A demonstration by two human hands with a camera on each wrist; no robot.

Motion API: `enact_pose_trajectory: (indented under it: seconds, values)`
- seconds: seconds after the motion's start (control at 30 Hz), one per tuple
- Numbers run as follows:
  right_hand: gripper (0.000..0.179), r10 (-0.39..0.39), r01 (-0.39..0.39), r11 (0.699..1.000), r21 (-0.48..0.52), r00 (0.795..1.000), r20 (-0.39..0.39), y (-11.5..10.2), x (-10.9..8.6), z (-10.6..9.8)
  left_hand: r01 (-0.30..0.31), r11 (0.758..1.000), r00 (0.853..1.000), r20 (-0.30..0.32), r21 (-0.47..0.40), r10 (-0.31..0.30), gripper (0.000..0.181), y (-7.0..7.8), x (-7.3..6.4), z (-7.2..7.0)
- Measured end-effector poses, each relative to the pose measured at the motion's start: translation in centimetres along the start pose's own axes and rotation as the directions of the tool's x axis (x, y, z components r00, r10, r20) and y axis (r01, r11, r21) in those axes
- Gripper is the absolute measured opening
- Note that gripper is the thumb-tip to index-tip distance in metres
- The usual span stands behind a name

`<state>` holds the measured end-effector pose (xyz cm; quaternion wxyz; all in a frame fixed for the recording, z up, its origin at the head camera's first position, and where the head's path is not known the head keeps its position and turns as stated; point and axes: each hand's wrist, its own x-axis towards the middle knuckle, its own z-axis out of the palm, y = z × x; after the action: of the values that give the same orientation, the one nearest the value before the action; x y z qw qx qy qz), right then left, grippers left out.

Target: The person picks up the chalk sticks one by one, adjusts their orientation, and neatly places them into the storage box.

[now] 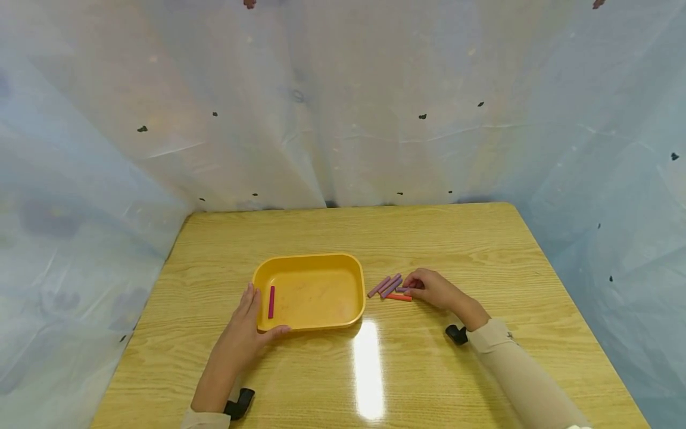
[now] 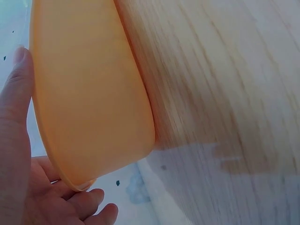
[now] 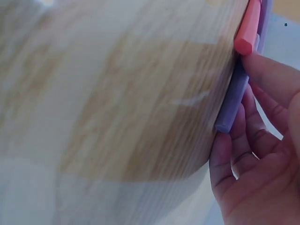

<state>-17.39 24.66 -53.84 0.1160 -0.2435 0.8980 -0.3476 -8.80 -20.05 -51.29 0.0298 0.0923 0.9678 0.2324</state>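
Note:
My left hand holds the near-left corner of a yellow plastic tray, thumb along the front rim and fingers at the left side. In the left wrist view the fingers bend around the tray's corner. One dark magenta stick lies inside the tray near its left end. Right of the tray, my right hand pinches a short purple stick low at the table, its far part covered by the fingers. An orange-red stick lies right beside the fingertips.
Several mauve and purple sticks lie in a loose cluster between the tray and my right hand. The wooden table ends at a patterned plastic sheet hanging behind it and at both sides. Glare marks the table's front middle.

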Motion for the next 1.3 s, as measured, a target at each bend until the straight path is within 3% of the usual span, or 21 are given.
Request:
enact_pose_trajectory:
  seconds: [0.7,1.07,1.17,1.3]
  values:
    - [0.016,0.006,-0.007,1.000,0.028,0.999,0.042,-0.99,-0.21,-0.17,-0.019,1.000,1.000,-0.024,0.011,0.020,0.113,-0.09,-0.24,0.07]
    - [0.021,0.091,-0.092,0.987,0.135,0.996,0.016,-0.91,-0.59,-0.28,-0.028,1.000,0.999,-0.022,0.013,0.028,0.113,-0.02,-0.20,0.02]
    - [0.027,0.117,-0.113,0.960,0.257,0.993,-0.001,-0.84,-0.70,-0.14,-0.028,0.999,0.999,-0.023,0.019,0.028,0.112,-0.08,-0.13,0.06]
    - [0.038,0.176,-0.150,0.866,0.477,0.984,-0.011,-0.83,-0.81,0.17,-0.033,0.999,0.999,-0.027,0.025,0.033,0.113,-0.20,-0.04,0.14]
